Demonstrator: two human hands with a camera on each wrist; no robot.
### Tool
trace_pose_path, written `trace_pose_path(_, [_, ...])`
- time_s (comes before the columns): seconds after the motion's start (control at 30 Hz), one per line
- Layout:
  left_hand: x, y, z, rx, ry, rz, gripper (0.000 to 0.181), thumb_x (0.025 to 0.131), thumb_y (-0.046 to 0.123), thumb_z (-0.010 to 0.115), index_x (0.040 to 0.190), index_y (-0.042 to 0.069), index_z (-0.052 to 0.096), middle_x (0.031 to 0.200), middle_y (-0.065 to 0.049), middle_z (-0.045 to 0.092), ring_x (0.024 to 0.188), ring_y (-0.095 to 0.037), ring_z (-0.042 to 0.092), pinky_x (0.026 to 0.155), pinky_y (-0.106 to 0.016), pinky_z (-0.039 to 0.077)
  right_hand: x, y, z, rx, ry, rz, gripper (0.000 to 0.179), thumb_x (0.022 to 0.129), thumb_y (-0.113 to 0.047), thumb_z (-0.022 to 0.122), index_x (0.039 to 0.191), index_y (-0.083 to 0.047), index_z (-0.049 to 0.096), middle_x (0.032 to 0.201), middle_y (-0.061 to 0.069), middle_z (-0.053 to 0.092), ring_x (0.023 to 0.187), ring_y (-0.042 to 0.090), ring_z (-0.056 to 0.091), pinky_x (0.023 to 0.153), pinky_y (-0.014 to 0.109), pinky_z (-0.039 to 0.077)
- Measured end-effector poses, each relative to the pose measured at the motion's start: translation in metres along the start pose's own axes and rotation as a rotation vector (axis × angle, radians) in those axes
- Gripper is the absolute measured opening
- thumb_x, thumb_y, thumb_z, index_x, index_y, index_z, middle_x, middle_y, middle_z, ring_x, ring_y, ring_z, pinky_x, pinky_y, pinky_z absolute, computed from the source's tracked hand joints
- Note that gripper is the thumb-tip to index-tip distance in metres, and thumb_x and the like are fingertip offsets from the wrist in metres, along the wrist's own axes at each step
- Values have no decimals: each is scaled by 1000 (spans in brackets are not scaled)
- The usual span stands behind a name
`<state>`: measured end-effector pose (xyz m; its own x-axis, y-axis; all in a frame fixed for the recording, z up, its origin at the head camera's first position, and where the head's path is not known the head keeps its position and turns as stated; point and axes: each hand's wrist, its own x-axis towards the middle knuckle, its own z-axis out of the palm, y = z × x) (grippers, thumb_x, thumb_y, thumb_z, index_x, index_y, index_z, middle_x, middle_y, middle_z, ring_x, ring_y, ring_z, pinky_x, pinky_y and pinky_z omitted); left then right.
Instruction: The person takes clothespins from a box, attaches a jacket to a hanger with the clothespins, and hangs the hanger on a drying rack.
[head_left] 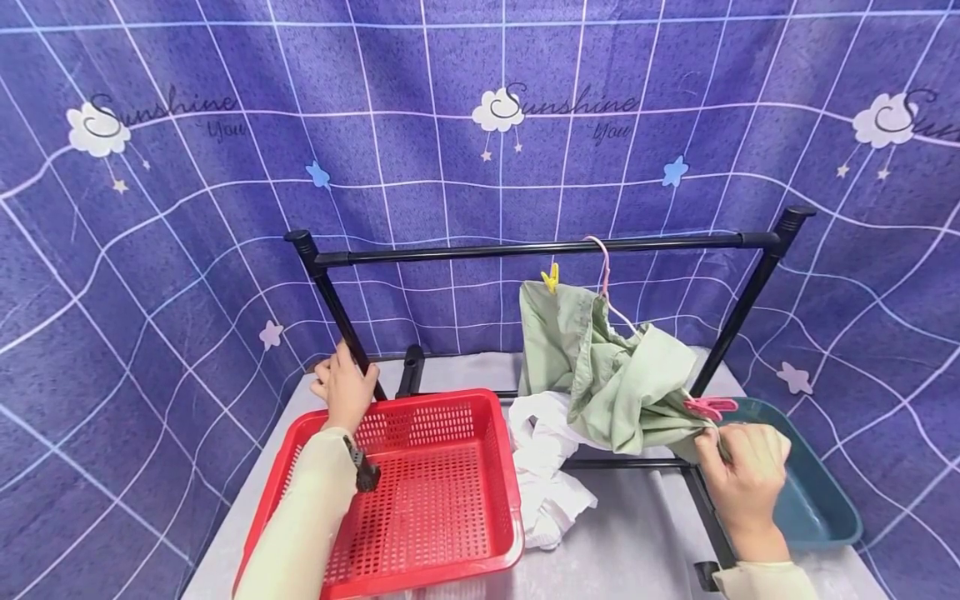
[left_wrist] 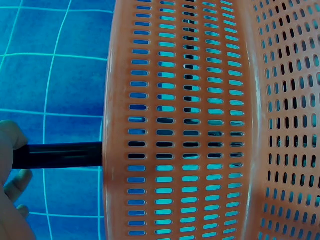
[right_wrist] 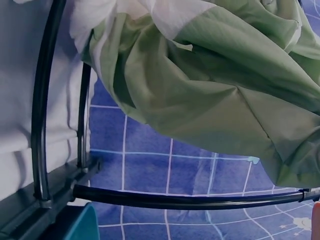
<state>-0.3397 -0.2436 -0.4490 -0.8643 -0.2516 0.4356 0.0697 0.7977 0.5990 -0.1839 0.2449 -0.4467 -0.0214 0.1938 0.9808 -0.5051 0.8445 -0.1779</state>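
My left hand (head_left: 349,385) grips the left upright (head_left: 341,321) of a black garment rack; in the left wrist view its thumb and fingers lie on either side of the post. A green garment (head_left: 630,383) hangs crookedly on a pink hanger (head_left: 604,271), hooked over the top rail. One yellow clothespin (head_left: 551,277) sits at the garment's upper left and a pink clothespin (head_left: 709,407) at its lower right. Just below the pink one, my right hand (head_left: 750,475) pinches the garment's edge, pulling the cloth out to the right. Folds of green cloth (right_wrist: 210,100) fill the right wrist view.
A red perforated basket (head_left: 517,508) stands at front left, its wall (left_wrist: 180,115) close to my left wrist. White crumpled cloth (head_left: 547,475) lies beside it, under the garment. At right is a teal basin (head_left: 832,500), behind my right hand. A patterned blue curtain (head_left: 420,150) hangs behind.
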Motion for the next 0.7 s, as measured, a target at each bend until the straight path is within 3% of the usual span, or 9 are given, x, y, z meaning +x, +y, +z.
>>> trace_pose_path(0.33, [-1,1,-1,-16,-8,2,67,90,19,62,147,1,33,128,-28,49,123,-47,28,93,-62,13,-8,-10,4,1,12,50,23,77,-13,55,60,1,48,59,18,46,59,42,38,65,53,20])
trace_pose_path(0.7, [-1,1,-1,-23,-6,8,67,90,18,62,147,0,32,129,-28,48,122,-47,28,93,-62,12,-23,-5,8,-7,-2,92,24,78,-16,56,63,3,53,62,19,53,62,41,43,69,57,24])
